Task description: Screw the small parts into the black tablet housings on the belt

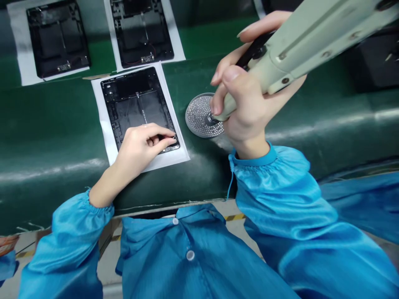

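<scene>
My right hand point(249, 99) is wrapped round a pale electric screwdriver point(299, 45) with a black lever. The screwdriver slants down to the left, and its metal tip is over a round perforated metal screw plate point(198, 116). Whether the tip touches the plate I cannot tell. My left hand point(145, 143) rests at the near right corner of an open black tablet housing point(126, 108), thumb and forefinger pinched together. What is between those fingertips, if anything, is hidden. Beneath the housing lies a white sheet point(107, 135).
Two more black tablet housings point(59, 41) point(143, 35) lie on white sheets at the back of the green work surface point(56, 124). A dark box-like object point(370, 62) stands at the right. The bench's rounded front edge runs before my blue smock point(187, 245).
</scene>
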The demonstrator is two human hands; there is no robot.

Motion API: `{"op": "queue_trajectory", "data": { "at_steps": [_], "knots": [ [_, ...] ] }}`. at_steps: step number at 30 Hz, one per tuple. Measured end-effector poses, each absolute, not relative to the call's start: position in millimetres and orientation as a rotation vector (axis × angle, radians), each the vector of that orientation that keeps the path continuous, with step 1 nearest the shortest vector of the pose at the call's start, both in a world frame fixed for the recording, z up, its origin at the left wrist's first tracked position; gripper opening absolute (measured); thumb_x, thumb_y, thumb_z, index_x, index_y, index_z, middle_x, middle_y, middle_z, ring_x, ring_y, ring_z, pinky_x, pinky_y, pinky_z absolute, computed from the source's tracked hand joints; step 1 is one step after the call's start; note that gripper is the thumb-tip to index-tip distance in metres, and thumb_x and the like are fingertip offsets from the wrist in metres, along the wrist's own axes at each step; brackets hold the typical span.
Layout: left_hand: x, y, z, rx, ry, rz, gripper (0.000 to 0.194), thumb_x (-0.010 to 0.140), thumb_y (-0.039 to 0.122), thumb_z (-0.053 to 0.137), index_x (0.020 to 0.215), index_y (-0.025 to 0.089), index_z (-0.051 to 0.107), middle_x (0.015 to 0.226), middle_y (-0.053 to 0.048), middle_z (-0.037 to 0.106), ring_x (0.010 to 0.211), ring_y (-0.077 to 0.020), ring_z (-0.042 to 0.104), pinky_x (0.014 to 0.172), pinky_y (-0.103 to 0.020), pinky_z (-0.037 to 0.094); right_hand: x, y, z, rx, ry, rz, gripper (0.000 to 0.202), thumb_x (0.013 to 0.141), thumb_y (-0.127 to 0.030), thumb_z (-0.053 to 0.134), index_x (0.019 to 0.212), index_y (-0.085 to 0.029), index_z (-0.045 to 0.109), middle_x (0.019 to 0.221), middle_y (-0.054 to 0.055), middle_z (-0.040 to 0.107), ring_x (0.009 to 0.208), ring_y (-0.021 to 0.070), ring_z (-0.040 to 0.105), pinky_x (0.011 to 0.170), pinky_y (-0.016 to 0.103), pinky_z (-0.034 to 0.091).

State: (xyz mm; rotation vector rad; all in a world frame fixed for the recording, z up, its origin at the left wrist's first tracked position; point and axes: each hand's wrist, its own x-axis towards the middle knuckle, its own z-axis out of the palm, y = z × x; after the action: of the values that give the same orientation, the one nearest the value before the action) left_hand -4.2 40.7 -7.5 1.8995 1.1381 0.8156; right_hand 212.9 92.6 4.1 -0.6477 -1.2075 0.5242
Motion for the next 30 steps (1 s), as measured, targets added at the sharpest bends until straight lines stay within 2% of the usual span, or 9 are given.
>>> {"op": "queue_trajectory", "data": {
  "at_steps": [6, 8, 10, 13, 16, 18, 20, 24, 30],
  "knots": [
    [1, 40, -14, 2.191, 1.156, 0.698, 0.01, 0.101, 0.026, 0.083, 0.108, 0.025, 0.09, 0.113, -0.006, 0.083, 0.091, -0.0204, 0.076, 0.082, -0.035, 0.057, 219, 106, -4, -0.553, -1.222, 0.492, 0.038, 0.093, -0.068, 0.082, 0.112, -0.035, 0.073, 0.08, -0.002, 0.056, 0.045, 0.0059, 0.039, 0.034, 0.022, 0.025],
    [4, 38, -15, 2.207, 1.208, 0.672, 0.006, 0.1, 0.027, 0.085, 0.104, 0.025, 0.089, 0.126, -0.007, 0.077, 0.096, -0.0209, 0.075, 0.086, -0.037, 0.057, 218, 109, -4, -0.516, -1.207, 0.455, 0.04, 0.091, -0.07, 0.084, 0.109, -0.036, 0.073, 0.077, -0.002, 0.053, 0.045, 0.0073, 0.038, 0.032, 0.024, 0.024],
    [7, 38, -15, 2.208, 1.238, 0.644, 0.006, 0.1, 0.028, 0.085, 0.103, 0.023, 0.087, 0.13, -0.007, 0.073, 0.095, -0.0202, 0.072, 0.085, -0.037, 0.056, 211, 106, -1, -0.49, -1.183, 0.45, 0.042, 0.091, -0.072, 0.083, 0.11, -0.035, 0.073, 0.075, -0.003, 0.053, 0.044, 0.0076, 0.036, 0.031, 0.025, 0.021],
    [8, 41, -12, 2.165, 1.232, 0.572, 0.013, 0.1, 0.029, 0.084, 0.111, 0.021, 0.084, 0.117, -0.006, 0.074, 0.091, -0.0203, 0.07, 0.083, -0.036, 0.054, 192, 91, 5, -0.445, -1.187, 0.56, 0.028, 0.096, -0.054, 0.083, 0.115, -0.034, 0.075, 0.079, -0.004, 0.06, 0.041, 0.0043, 0.03, 0.031, 0.024, 0.018],
    [1, 46, -6, 2.12, 1.137, 0.502, 0.024, 0.099, 0.032, 0.084, 0.119, 0.019, 0.082, 0.121, -0.008, 0.074, 0.089, -0.0202, 0.069, 0.088, -0.037, 0.057, 176, 74, 6, -0.453, -1.213, 0.673, 0.025, 0.096, -0.041, 0.083, 0.117, -0.032, 0.073, 0.082, -0.004, 0.063, 0.044, 0.0066, 0.043, 0.035, 0.025, 0.033],
    [-4, 49, -1, 2.106, 1.056, 0.463, 0.029, 0.1, 0.033, 0.081, 0.126, 0.019, 0.081, 0.128, -0.009, 0.072, 0.093, -0.0215, 0.071, 0.096, -0.039, 0.06, 171, 68, 4, -0.521, -1.214, 0.707, 0.029, 0.095, -0.045, 0.083, 0.118, -0.033, 0.069, 0.083, -0.002, 0.062, 0.054, 0.0125, 0.058, 0.041, 0.028, 0.047],
    [-8, 50, 1, 2.123, 1.019, 0.439, 0.032, 0.101, 0.034, 0.079, 0.13, 0.02, 0.081, 0.132, -0.01, 0.071, 0.107, -0.026, 0.073, 0.107, -0.044, 0.059, 171, 65, 0, -0.615, -1.241, 0.74, 0.03, 0.096, -0.048, 0.081, 0.117, -0.034, 0.066, 0.084, -0.001, 0.062, 0.06, 0.0156, 0.064, 0.044, 0.03, 0.051],
    [-6, 46, 0, 2.199, 1.004, 0.425, 0.031, 0.103, 0.033, 0.077, 0.131, 0.021, 0.083, 0.136, -0.012, 0.069, 0.131, -0.034, 0.069, 0.123, -0.051, 0.053, 170, 68, -4, -0.636, -1.255, 0.736, 0.034, 0.095, -0.057, 0.08, 0.117, -0.036, 0.064, 0.086, -0.002, 0.063, 0.051, 0.0119, 0.051, 0.037, 0.029, 0.041],
    [0, 43, -3, 2.23, 0.995, 0.427, 0.029, 0.105, 0.029, 0.075, 0.13, 0.016, 0.083, 0.136, -0.015, 0.068, 0.128, -0.0341, 0.07, 0.121, -0.052, 0.055, 162, 74, -10, -0.46, -1.208, 0.719, 0.034, 0.094, -0.051, 0.083, 0.119, -0.034, 0.068, 0.083, -0.004, 0.063, 0.043, 0.0072, 0.036, 0.031, 0.028, 0.022]
  ]
}}
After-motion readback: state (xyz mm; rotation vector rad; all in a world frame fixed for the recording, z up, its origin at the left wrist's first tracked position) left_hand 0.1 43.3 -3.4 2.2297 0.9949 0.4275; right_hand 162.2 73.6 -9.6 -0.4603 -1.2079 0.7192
